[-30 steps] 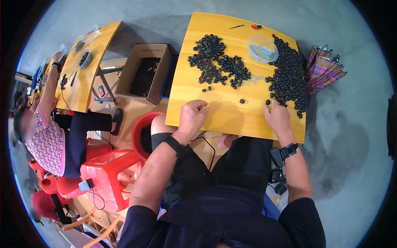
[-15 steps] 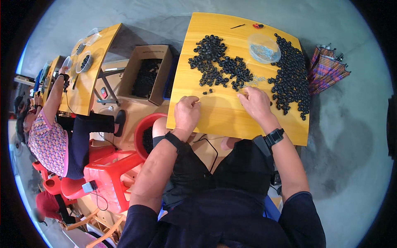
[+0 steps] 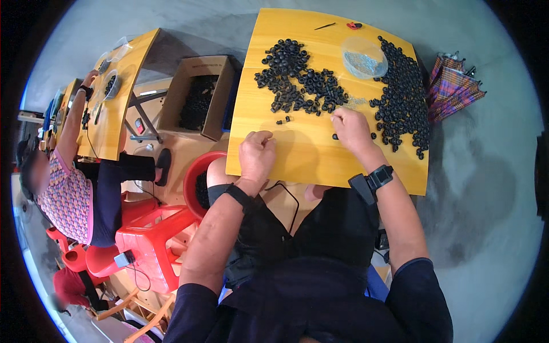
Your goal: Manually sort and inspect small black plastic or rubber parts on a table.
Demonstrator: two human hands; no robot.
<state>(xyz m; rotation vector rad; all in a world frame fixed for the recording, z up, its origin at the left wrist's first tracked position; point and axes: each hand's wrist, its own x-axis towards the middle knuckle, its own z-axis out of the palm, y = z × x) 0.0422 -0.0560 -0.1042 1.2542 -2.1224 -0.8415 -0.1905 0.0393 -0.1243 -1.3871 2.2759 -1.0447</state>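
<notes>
My left hand (image 3: 257,155) is held over the near left edge of the yellow table (image 3: 297,151), its fingers curled together; whatever they pinch is too small or hidden to name. My right hand (image 3: 352,130) is over the table with thumb and fingers closed, just below a scatter of thin silvery pieces (image 3: 357,102). What it holds, if anything, I cannot make out. One small black ring-like part (image 3: 335,136) lies beside it. Beyond my hands spreads a heap of black ring-like parts (image 3: 289,57), and a second heap (image 3: 400,91) covers the right side.
A clear round tub (image 3: 364,60) holds silvery pieces. Behind it lie a red-and-black item (image 3: 354,26) and a thin dark tool (image 3: 325,26). A plaid umbrella (image 3: 452,88) stands right of the table. Leftward are a cardboard box (image 3: 214,120), a red bucket (image 3: 190,180), a red stool (image 3: 146,243) and a co-worker (image 3: 68,194).
My right hand has moved slightly away from me and its fingers have drawn together. A black part now shows beside it. My left hand stays nearly in place. The co-worker's hand has reached farther forward.
</notes>
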